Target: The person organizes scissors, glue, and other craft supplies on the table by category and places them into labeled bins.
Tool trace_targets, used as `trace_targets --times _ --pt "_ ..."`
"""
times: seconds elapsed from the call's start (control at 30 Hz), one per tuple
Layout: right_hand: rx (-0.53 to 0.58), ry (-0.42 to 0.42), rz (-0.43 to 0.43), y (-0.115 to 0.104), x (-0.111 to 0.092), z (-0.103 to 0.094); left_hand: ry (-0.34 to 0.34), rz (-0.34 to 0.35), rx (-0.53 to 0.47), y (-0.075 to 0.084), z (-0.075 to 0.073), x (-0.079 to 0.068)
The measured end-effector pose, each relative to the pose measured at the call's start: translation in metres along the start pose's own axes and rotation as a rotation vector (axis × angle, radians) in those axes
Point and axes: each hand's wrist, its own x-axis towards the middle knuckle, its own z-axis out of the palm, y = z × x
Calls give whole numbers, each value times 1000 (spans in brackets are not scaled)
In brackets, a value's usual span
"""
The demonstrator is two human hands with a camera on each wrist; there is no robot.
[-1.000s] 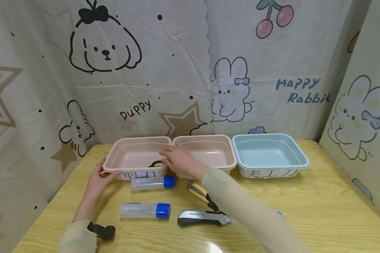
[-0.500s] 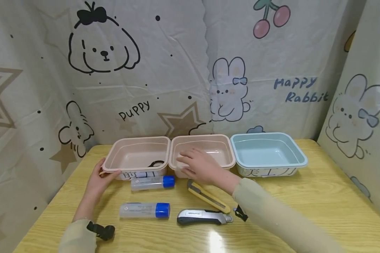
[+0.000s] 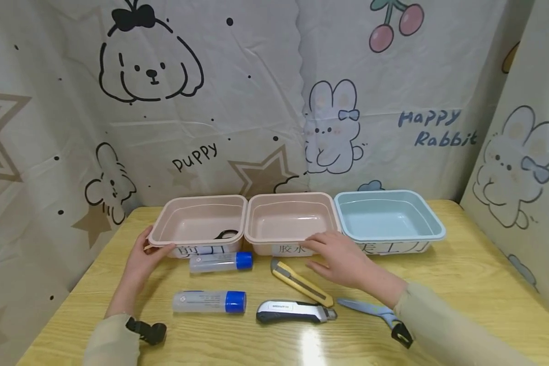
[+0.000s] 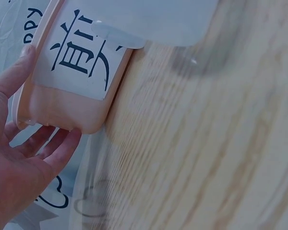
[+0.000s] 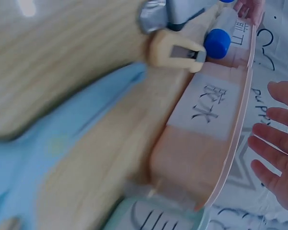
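left hand (image 3: 142, 259) — grips left pink bin (image 3: 203, 216) | right hand (image 3: 343, 259) — at middle pink bin's (image 3: 293, 213) front corner, touch unclear

I'm facing a curtained tabletop nook, home or studio unclear: cartoon-printed cloth (image 3: 256, 51) fills the upper frame, a wood-grain table (image 3: 476, 284) the lower, labelled tubs (image 3: 389, 211) between.

We see the left pink bin (image 3: 196, 217) upright, labelled, a black looped handle (image 3: 219, 235) inside, beside the labelled middle pink bin (image 3: 288, 218).
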Motion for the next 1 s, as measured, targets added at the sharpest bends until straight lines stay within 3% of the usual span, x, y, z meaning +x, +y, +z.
trace_targets --times 0.13,0.3,0.7,0.87,1.0 --pt "-5 6 25 6 -22 -2 17 -1 -5 -7 1 3" --pt "2 -30 80 11 -48 -6 20 1 2 -5 1 2" --pt "71 -280 214 23 -98 -17 4 9 10 1 2 -2" --pt "129 -433 268 26 -111 -20 -2 8 7 3 2 -3" --pt "170 -504 310 26 -119 -19 -17 9 5 9 0 -7"
